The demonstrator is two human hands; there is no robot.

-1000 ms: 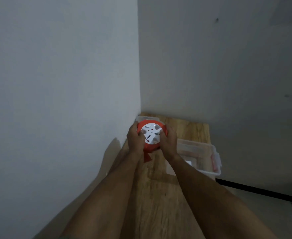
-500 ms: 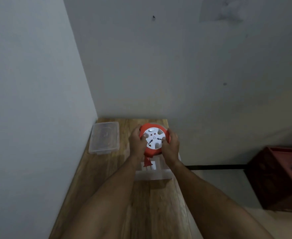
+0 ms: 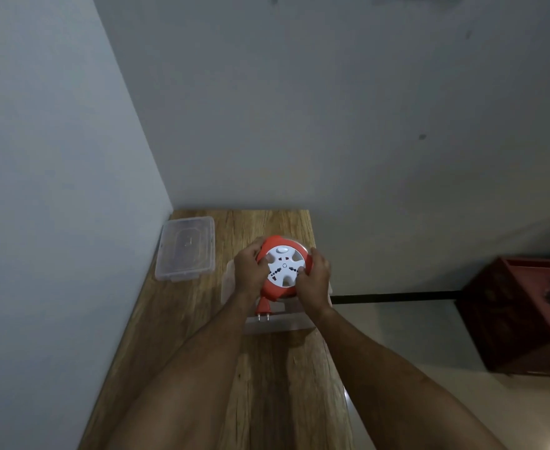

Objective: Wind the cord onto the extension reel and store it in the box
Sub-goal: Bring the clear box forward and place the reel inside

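- Head view: both forearms reach forward over the wooden table (image 3: 176, 319); the left hand (image 3: 249, 271) and right hand (image 3: 314, 280) curl their fingers round opposite sides of the orange reel (image 3: 283, 266).
- The reel sits between the hands, white socket face up, above the clear box (image 3: 273, 323); its plug (image 3: 263, 308) hangs below.
- A clear lid (image 3: 185, 248) lies left, by the wall.
- A dark red cabinet (image 3: 520, 316) stands well apart, right.
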